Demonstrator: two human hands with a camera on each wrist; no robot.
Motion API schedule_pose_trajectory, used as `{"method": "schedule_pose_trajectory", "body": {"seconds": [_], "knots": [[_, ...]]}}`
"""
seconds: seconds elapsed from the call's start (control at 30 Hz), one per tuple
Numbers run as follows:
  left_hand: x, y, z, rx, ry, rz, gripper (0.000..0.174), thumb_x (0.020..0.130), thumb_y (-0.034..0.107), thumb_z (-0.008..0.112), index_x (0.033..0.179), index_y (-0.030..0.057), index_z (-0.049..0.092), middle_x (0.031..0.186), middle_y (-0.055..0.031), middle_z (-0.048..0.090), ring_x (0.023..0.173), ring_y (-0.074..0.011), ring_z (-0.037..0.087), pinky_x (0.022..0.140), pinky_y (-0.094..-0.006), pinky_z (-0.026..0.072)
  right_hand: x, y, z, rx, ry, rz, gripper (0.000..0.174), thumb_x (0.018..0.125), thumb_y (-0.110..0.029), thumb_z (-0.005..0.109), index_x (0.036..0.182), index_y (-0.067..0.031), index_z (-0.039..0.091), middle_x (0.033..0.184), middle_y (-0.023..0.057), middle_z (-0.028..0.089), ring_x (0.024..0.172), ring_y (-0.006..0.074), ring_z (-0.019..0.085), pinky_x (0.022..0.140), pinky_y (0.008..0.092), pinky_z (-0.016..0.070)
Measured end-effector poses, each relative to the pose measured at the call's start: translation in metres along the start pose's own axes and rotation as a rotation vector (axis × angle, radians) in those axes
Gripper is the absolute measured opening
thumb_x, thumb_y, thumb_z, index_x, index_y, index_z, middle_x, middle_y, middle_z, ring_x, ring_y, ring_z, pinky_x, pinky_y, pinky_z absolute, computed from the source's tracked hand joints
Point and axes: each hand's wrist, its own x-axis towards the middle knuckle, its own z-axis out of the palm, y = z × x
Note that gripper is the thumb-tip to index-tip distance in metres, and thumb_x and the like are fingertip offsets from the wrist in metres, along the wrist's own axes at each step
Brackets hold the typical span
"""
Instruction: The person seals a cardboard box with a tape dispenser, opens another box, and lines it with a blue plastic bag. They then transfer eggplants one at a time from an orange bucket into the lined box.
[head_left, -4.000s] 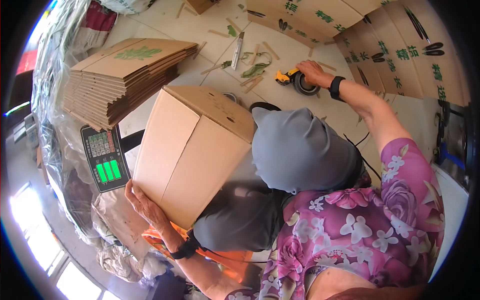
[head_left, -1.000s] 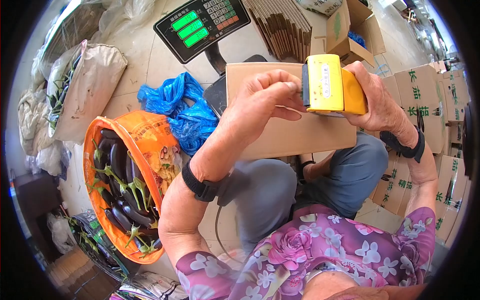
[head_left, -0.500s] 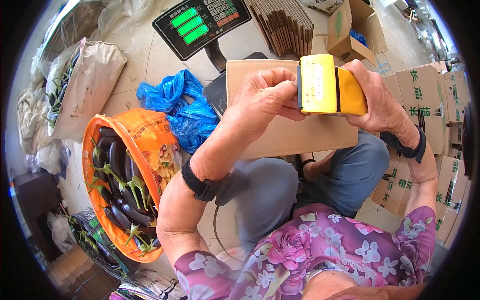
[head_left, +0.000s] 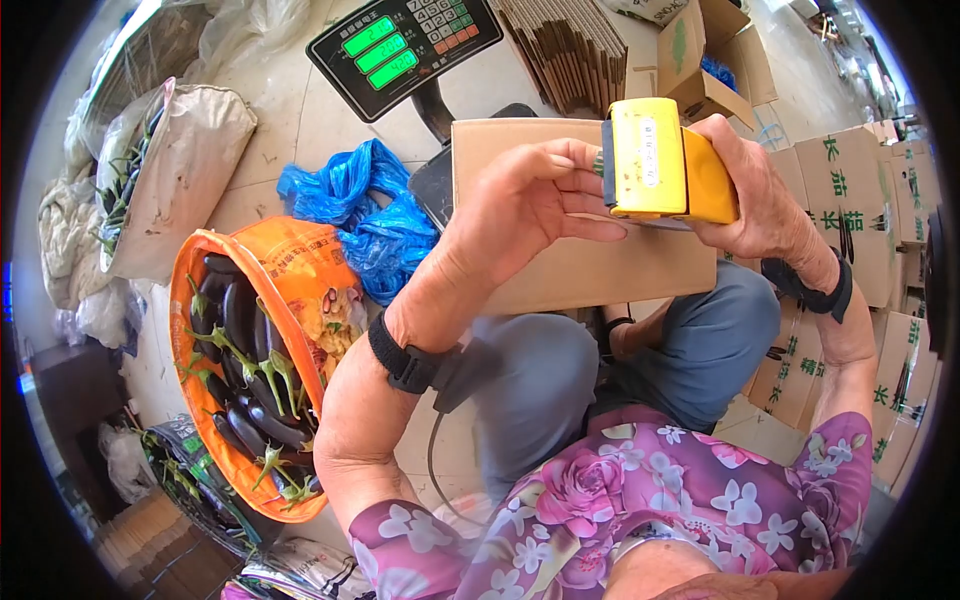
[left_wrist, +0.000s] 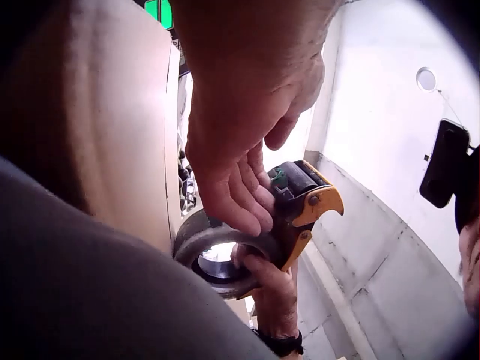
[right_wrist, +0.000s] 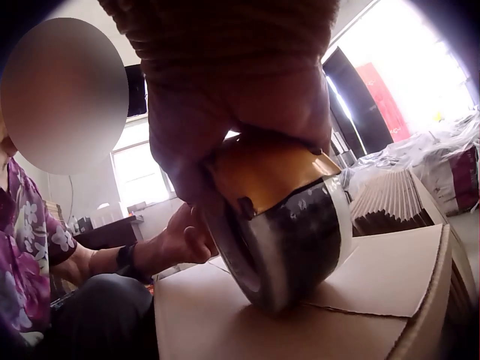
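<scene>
A yellow tape dispenser (head_left: 645, 165) is in my right hand (head_left: 752, 195), held over a plain cardboard box (head_left: 570, 275). The right wrist view shows its wide tape roll (right_wrist: 304, 247) close over the box's top flaps, beside the seam. My left hand (head_left: 520, 215) is at the dispenser's front end, its fingers (left_wrist: 244, 199) extended and loosely apart. In the left wrist view those fingers lie alongside the roller end and the roll, and the right hand's fingers reach into the roll's core.
A scale display (head_left: 400, 50) stands beyond the box, with blue plastic bags (head_left: 345, 200) left of it. An orange bag (head_left: 290, 260) of eggplants leans at my left. Flattened cartons (head_left: 570, 60) are stacked behind; printed boxes (head_left: 845, 190) line the right.
The right hand has brought the dispenser from the floor to above the box. My left hand left the box's side; its fingers, curled at the dispenser's front half a second ago, have straightened.
</scene>
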Motion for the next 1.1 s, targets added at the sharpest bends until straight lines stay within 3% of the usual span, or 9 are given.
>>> {"method": "schedule_pose_trajectory", "body": {"seconds": [0.07,0.17,0.23,0.37,0.43,0.67,0.77,0.93,1.1], "knots": [[0.001,0.001,-0.001,-0.163,-0.077,-0.037,0.038,0.099,0.023,0.05,0.126,-0.0033,0.057,0.121,-0.0155,0.065,0.106,-0.0269,0.066,0.089,-0.0435,0.0567,-0.001,0.0,0.0,-0.01,0.009,-0.007,0.058,0.064,-0.013,0.072,0.115,-0.004,0.046,0.089,0.0177,0.059,0.085,0.0411,0.063,0.076,0.0413,0.0513],[0.005,-0.001,0.004,0.025,0.041,-0.007,0.038,0.099,0.024,0.051,0.126,-0.0018,0.057,0.119,-0.0143,0.066,0.105,-0.0258,0.067,0.09,-0.0434,0.0562,-0.002,0.001,0.0,-0.006,0.015,-0.013,0.058,0.065,-0.013,0.072,0.116,-0.004,0.045,0.089,0.0177,0.059,0.085,0.0407,0.063,0.076,0.041,0.0513],[0.005,0.002,0.014,0.194,0.133,0.026,0.023,0.095,0.021,0.062,0.107,0.0018,0.062,0.095,-0.0065,0.066,0.087,-0.0176,0.069,0.078,-0.0378,0.0611,-0.002,0.001,0.001,0.01,0.017,-0.014,0.058,0.065,-0.013,0.072,0.116,-0.004,0.045,0.088,0.0176,0.059,0.085,0.0405,0.063,0.076,0.0408,0.0513],[0.004,-0.001,0.011,0.168,0.113,0.044,0.022,0.095,0.02,0.063,0.105,0.0013,0.063,0.094,-0.0048,0.066,0.085,-0.0151,0.068,0.078,-0.0354,0.0608,-0.001,-0.001,0.001,0.008,0.011,-0.008,0.056,0.067,-0.014,0.072,0.115,-0.0041,0.045,0.088,0.0178,0.059,0.085,0.0408,0.063,0.076,0.041,0.0514],[0.004,0.006,0.014,0.476,0.129,0.07,0.025,0.096,0.022,0.063,0.107,-0.0006,0.062,0.094,-0.0044,0.066,0.085,-0.0132,0.068,0.079,-0.032,0.0598,0.0,-0.003,0.001,0.005,0.009,-0.01,0.055,0.067,-0.014,0.072,0.114,-0.0042,0.046,0.087,0.0177,0.059,0.085,0.0411,0.063,0.076,0.0411,0.0513],[0.003,0.0,0.016,0.54,0.215,0.174,0.027,0.091,0.018,0.066,0.112,0.0013,0.066,0.094,-0.0059,0.07,0.082,-0.0108,0.065,0.075,-0.026,0.0532,0.008,-0.004,0.004,-0.045,0.007,-0.048,0.056,0.069,-0.018,0.077,0.114,-0.0037,0.046,0.087,0.0194,0.057,0.085,0.0429,0.062,0.074,0.0431,0.0507],[0.001,0.007,0.018,0.852,0.254,0.208,0.024,0.092,0.012,0.063,0.113,0.0007,0.065,0.092,-0.0062,0.07,0.079,-0.0113,0.066,0.072,-0.0252,0.0536,0.015,-0.012,0.003,-0.063,-0.014,-0.059,0.064,0.069,-0.026,0.083,0.115,-0.0026,0.045,0.09,0.0209,0.056,0.087,0.0439,0.061,0.074,0.0448,0.0498],[0.004,0.006,-0.001,0.712,0.404,0.164,0.017,0.096,0.012,0.059,0.108,0.0,0.062,0.088,-0.0055,0.067,0.075,-0.0107,0.067,0.071,-0.0263,0.0588,0.006,-0.007,-0.007,-0.092,-0.058,0.047,0.075,0.065,-0.033,0.089,0.118,-0.002,0.046,0.095,0.0211,0.059,0.092,0.0441,0.06,0.078,0.0449,0.049],[0.001,0.005,-0.004,0.601,0.477,0.151,0.016,0.099,0.017,0.059,0.101,0.0011,0.061,0.08,-0.0034,0.063,0.071,-0.0112,0.065,0.069,-0.0267,0.0587,-0.044,0.02,-0.034,-0.143,-0.026,0.186,0.081,0.065,-0.04,0.088,0.126,-0.0045,0.047,0.101,0.0181,0.064,0.093,0.0368,0.064,0.083,0.0415,0.0505]]}}
